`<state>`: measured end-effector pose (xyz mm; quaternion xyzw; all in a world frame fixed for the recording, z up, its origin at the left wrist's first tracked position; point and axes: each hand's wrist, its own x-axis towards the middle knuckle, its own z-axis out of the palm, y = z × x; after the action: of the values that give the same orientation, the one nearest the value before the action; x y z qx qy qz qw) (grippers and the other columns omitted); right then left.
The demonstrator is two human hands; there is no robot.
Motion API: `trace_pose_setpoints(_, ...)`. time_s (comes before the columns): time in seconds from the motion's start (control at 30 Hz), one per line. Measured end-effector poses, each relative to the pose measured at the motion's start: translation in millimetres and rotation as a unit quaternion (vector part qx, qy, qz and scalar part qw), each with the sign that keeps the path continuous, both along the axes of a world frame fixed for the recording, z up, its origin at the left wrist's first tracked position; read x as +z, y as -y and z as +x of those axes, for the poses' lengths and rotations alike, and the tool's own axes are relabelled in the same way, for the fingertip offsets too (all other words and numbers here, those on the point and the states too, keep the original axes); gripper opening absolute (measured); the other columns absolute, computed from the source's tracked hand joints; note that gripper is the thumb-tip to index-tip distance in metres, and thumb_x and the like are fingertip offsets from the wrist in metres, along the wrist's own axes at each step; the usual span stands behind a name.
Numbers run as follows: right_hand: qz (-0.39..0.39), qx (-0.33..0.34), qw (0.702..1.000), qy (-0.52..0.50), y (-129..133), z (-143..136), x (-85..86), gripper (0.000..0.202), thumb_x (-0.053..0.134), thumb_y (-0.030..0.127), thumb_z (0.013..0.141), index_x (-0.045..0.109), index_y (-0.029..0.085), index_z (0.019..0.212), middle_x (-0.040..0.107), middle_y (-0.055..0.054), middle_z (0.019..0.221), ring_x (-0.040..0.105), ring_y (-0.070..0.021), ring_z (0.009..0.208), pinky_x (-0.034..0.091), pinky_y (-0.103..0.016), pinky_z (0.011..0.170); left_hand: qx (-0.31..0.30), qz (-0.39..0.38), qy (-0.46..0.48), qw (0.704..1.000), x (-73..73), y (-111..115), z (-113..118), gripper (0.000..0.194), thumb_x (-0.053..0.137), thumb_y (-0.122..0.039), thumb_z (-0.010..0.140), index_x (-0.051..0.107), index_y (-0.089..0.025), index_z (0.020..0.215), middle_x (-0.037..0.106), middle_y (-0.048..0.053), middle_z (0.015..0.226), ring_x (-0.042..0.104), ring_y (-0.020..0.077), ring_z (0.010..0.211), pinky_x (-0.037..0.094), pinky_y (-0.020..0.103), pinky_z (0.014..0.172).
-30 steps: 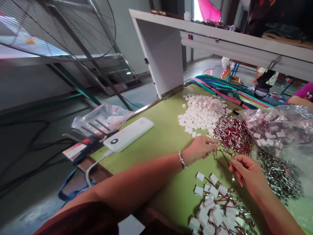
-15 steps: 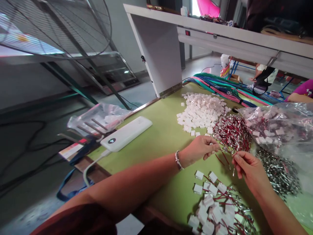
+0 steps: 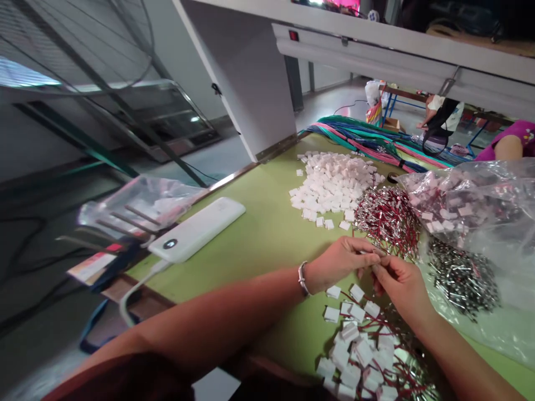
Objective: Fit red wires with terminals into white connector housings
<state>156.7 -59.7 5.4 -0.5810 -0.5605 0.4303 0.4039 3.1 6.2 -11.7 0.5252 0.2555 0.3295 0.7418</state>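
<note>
Head view, and my left hand (image 3: pixel 349 259) and right hand (image 3: pixel 401 278) meet, fingertips pinched together on a small workpiece (image 3: pixel 378 252), mostly hidden (my own fingers block it, so I can't tell its shape). Just below lie white connectors with red wires (image 3: pixel 357 313); just beyond, the heap of red leads (image 3: pixel 388 217), with the pile of white housings (image 3: pixel 334 178) behind. A loose pinch could drop the piece among look-alikes, and a low right wrist could drag the wired ones or catch the plastic bag (image 3: pixel 480 211) and metal pins (image 3: pixel 463 278) crowding that side. Leftward there's more room: green tabletop (image 3: pixel 259 234) stretches to the white power bank (image 3: pixel 198 228) near the left edge, though a wide elbow swing might tug its cable (image 3: pixel 132 286).
</note>
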Motion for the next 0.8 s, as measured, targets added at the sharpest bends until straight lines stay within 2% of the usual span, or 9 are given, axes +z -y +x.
trace_pose_setpoints(0.17, -0.023, 0.016, 0.998, -0.054, -1, 1, -1.7, 0.028, 0.064, 0.045, 0.079, 0.063, 0.019, 0.069, 0.059, 0.002, 0.052, 0.053, -0.0129, 0.046, 0.045, -0.025, 0.048, -0.029, -0.035, 0.035, 0.998, 2.0, -2, -3, 0.038, 0.083, -0.047, 0.066, 0.075, -0.013, 0.080, 0.065, 0.003, 0.070, 0.047, 0.0043, 0.051, 0.037, 0.018, 0.047)
trace_pose_setpoints(0.27, -0.019, 0.021, 0.999, -0.046, -2, -2, -2.7, 0.027, 0.061, 0.044, 0.081, 0.064, 0.019, 0.071, 0.061, 0.001, 0.056, 0.056, -0.0137, 0.050, 0.048, -0.026, 0.050, -0.043, -0.049, 0.042, 0.997, 1.2, -3, -4, 0.039, 0.083, -0.049, 0.065, 0.073, -0.012, 0.074, 0.063, 0.002, 0.067, 0.047, 0.0045, 0.051, 0.036, 0.019, 0.047)
trace_pose_setpoints(0.37, 0.022, 0.025, 0.999, 0.041, -4, 5, 1.9, 0.026, 0.056, 0.041, 0.084, 0.067, 0.019, 0.075, 0.062, 0.000, 0.058, 0.057, -0.0143, 0.051, 0.047, -0.026, 0.052, -0.029, -0.058, 0.039, 0.997, 0.7, -5, -6, 0.038, 0.083, -0.048, 0.066, 0.071, -0.012, 0.070, 0.059, -0.001, 0.060, 0.045, 0.0040, 0.048, 0.033, 0.019, 0.045)
trace_pose_setpoints(0.43, 0.079, 0.018, 0.985, 0.152, -7, 24, 9.3, 0.026, 0.052, 0.039, 0.085, 0.069, 0.020, 0.080, 0.068, -0.002, 0.066, 0.061, -0.0160, 0.058, 0.048, -0.027, 0.057, -0.001, -0.069, 0.027, 0.997, 2.3, -9, -9, 0.035, 0.082, -0.045, 0.069, 0.070, -0.012, 0.072, 0.059, -0.001, 0.059, 0.044, 0.0039, 0.048, 0.033, 0.019, 0.046)
trace_pose_setpoints(0.5, 0.116, 0.012, 0.947, 0.301, -11, 56, 17.0, 0.025, 0.050, 0.037, 0.087, 0.070, 0.022, 0.084, 0.073, -0.005, 0.082, 0.065, -0.0192, 0.071, 0.047, -0.030, 0.066, 0.030, -0.094, 0.008, 0.995, 5.5, -13, -12, 0.030, 0.079, -0.040, 0.073, 0.069, -0.012, 0.074, 0.061, -0.001, 0.063, 0.043, 0.0031, 0.047, 0.032, 0.019, 0.045)
trace_pose_setpoints(0.53, 0.103, 0.004, 0.917, 0.386, -13, 75, 19.3, 0.024, 0.050, 0.036, 0.086, 0.071, 0.023, 0.085, 0.074, -0.006, 0.084, 0.065, -0.0201, 0.070, 0.045, -0.030, 0.064, 0.041, -0.109, -0.002, 0.993, 7.3, -15, -14, 0.027, 0.078, -0.037, 0.074, 0.068, -0.012, 0.073, 0.062, -0.001, 0.064, 0.042, 0.0026, 0.047, 0.032, 0.019, 0.045)
trace_pose_setpoints(0.63, -0.011, -0.036, 0.810, 0.585, -24, 126, 14.9, 0.022, 0.056, 0.040, 0.082, 0.071, 0.024, 0.087, 0.073, -0.007, 0.074, 0.062, -0.0227, 0.058, 0.037, -0.030, 0.052, 0.053, -0.148, -0.019, 0.987, 11.1, -21, -17, 0.023, 0.075, -0.031, 0.077, 0.066, -0.011, 0.072, 0.064, 0.001, 0.068, 0.041, 0.0021, 0.047, 0.032, 0.018, 0.046)
trace_pose_setpoints(0.7, -0.047, -0.001, 0.781, 0.622, -31, 146, 4.4, 0.018, 0.060, 0.037, 0.080, 0.070, 0.022, 0.082, 0.073, -0.009, 0.079, 0.065, -0.0236, 0.064, 0.037, -0.029, 0.053, 0.056, -0.163, -0.024, 0.985, 11.3, -23, -18, 0.021, 0.074, -0.029, 0.077, 0.065, -0.011, 0.071, 0.065, 0.001, 0.070, 0.042, 0.0023, 0.048, 0.032, 0.019, 0.046)
trace_pose_setpoints(0.8, -0.036, 0.039, 0.764, 0.643, -35, 152, -9.7, 0.013, 0.058, 0.028, 0.082, 0.069, 0.020, 0.081, 0.072, -0.011, 0.086, 0.067, -0.0240, 0.075, 0.040, -0.030, 0.060, 0.059, -0.163, -0.027, 0.984, 9.6, -24, -18, 0.021, 0.073, -0.027, 0.077, 0.062, -0.011, 0.069, 0.065, 0.002, 0.071, 0.040, 0.0024, 0.048, 0.029, 0.019, 0.045)
